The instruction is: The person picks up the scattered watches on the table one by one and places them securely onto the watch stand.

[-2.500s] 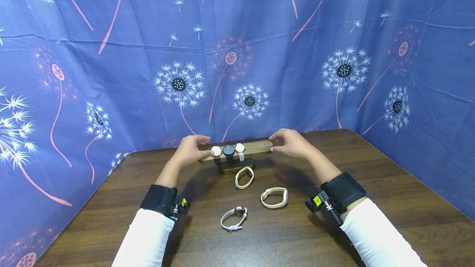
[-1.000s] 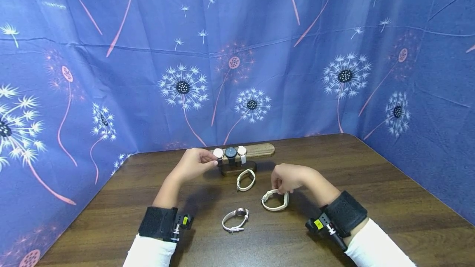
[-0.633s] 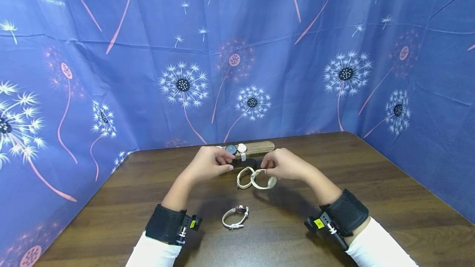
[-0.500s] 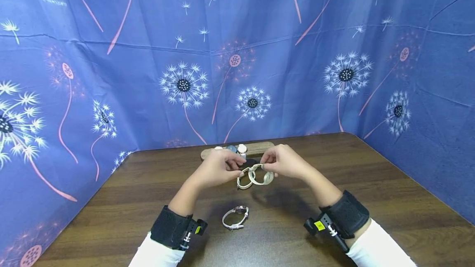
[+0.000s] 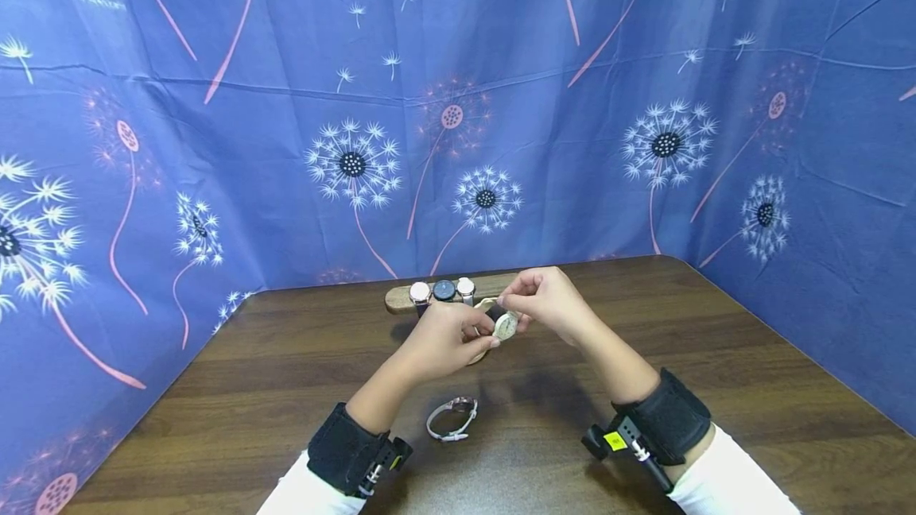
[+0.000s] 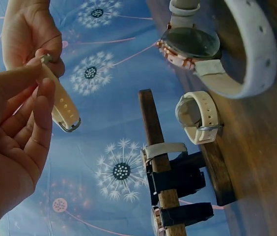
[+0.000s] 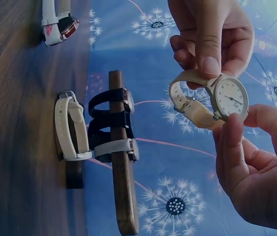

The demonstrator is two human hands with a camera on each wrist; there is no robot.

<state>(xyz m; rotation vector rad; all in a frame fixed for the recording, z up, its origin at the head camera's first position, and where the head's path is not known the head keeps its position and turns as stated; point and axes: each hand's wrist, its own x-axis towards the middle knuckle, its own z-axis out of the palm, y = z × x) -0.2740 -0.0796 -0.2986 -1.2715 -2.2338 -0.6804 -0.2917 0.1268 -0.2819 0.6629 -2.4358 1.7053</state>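
My left hand [image 5: 445, 342] and right hand [image 5: 553, 304] meet in front of the wooden watch stand, both pinching a cream wristwatch [image 5: 506, 327]. Held above the table, the watch shows its pale round dial in the right wrist view, where fingertips grip the case from two sides. Its strap hangs as a loop, with the buckle [image 6: 70, 126] in the left wrist view. Behind the hands, the stand's bar [image 5: 397, 300] carries three watches: one white-faced on a dark strap [image 5: 420, 292], one black [image 5: 444, 290], one with a white strap [image 5: 465, 288].
A second cream watch [image 7: 72, 130] lies by the stand's dark base [image 6: 219, 172], mostly hidden by my hands in the head view. Nearer me on the brown table [image 5: 286, 388] lies a white-strapped watch [image 5: 452, 420]. A blue dandelion curtain [image 5: 458, 62] hangs behind.
My right hand has left the stand, picked up the cream watch and raised it toward the stand. My left hand has moved right from the stand and now pinches it too; its dial has turned toward me.
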